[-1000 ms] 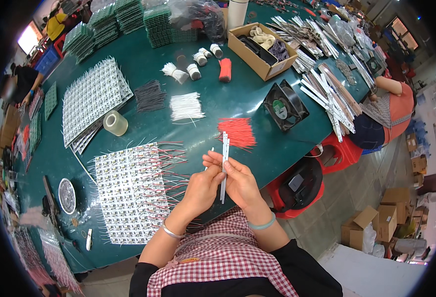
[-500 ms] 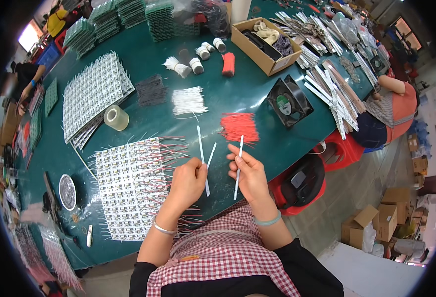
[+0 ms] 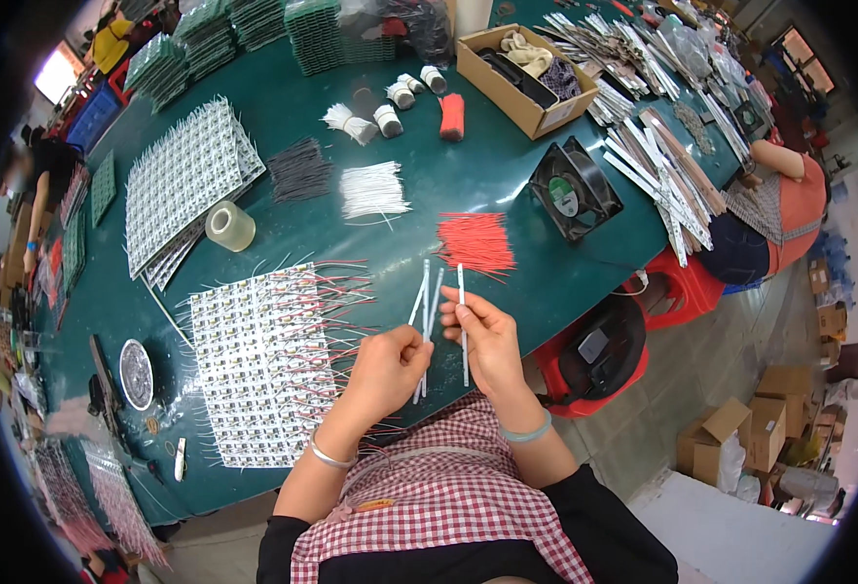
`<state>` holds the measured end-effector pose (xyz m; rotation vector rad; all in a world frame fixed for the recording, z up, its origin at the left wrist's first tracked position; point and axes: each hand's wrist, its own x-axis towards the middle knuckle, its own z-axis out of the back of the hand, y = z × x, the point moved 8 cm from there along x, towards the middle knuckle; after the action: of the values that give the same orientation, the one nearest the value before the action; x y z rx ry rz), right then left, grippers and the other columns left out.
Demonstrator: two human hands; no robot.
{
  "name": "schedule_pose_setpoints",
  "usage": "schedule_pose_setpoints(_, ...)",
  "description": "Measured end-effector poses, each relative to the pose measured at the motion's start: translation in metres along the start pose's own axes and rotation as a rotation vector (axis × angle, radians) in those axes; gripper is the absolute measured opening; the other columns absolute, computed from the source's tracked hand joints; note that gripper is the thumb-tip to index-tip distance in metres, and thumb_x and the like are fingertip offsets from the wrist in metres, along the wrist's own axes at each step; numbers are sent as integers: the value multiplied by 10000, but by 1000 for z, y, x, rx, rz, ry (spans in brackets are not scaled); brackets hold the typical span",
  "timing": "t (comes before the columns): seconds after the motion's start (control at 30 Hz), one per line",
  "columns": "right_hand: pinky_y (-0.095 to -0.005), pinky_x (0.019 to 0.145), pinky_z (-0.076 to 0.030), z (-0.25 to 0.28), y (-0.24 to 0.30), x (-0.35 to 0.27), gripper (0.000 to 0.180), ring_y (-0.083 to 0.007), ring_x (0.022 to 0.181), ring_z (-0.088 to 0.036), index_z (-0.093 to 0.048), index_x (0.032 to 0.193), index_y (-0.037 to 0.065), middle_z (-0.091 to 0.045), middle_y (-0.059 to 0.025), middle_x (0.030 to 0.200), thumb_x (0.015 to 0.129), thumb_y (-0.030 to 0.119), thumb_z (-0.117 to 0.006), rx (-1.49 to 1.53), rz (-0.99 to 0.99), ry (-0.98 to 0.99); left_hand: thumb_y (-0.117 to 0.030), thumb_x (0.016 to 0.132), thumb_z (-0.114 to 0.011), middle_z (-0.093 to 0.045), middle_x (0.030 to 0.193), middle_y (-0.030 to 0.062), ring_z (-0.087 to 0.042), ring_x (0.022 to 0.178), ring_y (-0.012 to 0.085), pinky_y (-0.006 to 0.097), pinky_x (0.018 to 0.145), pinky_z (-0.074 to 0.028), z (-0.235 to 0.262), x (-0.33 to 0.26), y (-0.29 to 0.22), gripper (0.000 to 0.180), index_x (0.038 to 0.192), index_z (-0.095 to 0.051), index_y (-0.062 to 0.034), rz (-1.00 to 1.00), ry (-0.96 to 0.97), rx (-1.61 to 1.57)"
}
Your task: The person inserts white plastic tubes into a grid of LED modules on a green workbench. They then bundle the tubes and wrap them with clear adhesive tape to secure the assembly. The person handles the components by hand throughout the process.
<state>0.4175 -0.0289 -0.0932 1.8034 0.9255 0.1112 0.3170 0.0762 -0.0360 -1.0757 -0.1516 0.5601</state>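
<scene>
My left hand [image 3: 386,366] is closed on a few narrow white strips [image 3: 426,292], which fan out slightly beyond its fingertips; their exact overlap is hard to make out. Just to the right, my right hand [image 3: 490,343] pinches a single narrow white strip [image 3: 465,358] upright between thumb and fingers. A small gap separates the two hands. Left of them lies a white panel of small circuit boards [image 3: 258,370], with red and white wires sticking out along its right side. Beyond my hands are cut piles of red wires [image 3: 475,241], white wires [image 3: 371,190] and black wires [image 3: 299,174].
A black fan [image 3: 573,190] stands near the right table edge, before a heap of metal strips [image 3: 657,185]. An open cardboard box [image 3: 526,83] sits at the back. A tape roll [image 3: 229,228] and stacked panels [image 3: 190,185] are leftward. People work at both sides.
My left hand has moved right with its strips, now close beside the right hand's strip. The right hand has shifted slightly left and its strip stands more upright.
</scene>
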Motion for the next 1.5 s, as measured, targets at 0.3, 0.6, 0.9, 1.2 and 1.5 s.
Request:
schedule_pose_setpoints(0.3, -365, 919, -525, -35, 2, -6, 316, -296, 1073, -627, -516, 1254, -87, -613, -225, 1165, 996, 80, -441, 296, -78, 151, -127, 919, -568, -589, 654, 164, -572, 576, 268, 380, 530, -425, -17, 1, -3, 170, 871, -602, 32, -16, 100, -22)
schedule_pose_setpoints(0.6, -350, 903, -530, -33, 0, -5, 279, -286, 1083, -624, -539, 1216, -83, -624, -211, 1160, 982, 48, -464, 284, -68, 131, -130, 935, -533, -615, 737, 247, -606, 665, 429, 465, 579, -450, -16, 2, -4, 162, 884, -578, 17, 35, 63, -78)
schedule_pose_setpoints(0.9, -339, 910, -523, -31, -2, -6, 256, -269, 1079, -625, -555, 1189, -78, -630, -199, 1157, 972, 41, -489, 289, -99, 110, -132, 936, -526, -599, 706, 253, -602, 660, 425, 461, 583, -445, -14, 3, -2, 184, 861, -571, 29, 28, 108, -85)
schedule_pose_setpoints(1.2, -335, 864, -539, -16, -13, -4, 255, -235, 1018, -636, -573, 1194, -51, -639, -168, 1109, 962, 19, -492, 293, -73, -67, -120, 903, -574, -573, 627, 225, -576, 555, 374, 412, 515, -418, -6, -3, -8, 176, 816, -593, 32, -42, -12, 98)
schedule_pose_setpoints(1.5, -275, 713, -495, 3, -9, 4, 285, -116, 866, -567, -565, 1241, -30, -617, -65, 998, 978, 36, -477, 382, -23, -93, -105, 870, -581, -590, 624, 228, -599, 585, 406, 469, 565, -471, 4, -35, 12, 172, 744, -579, 11, -34, 76, 474)
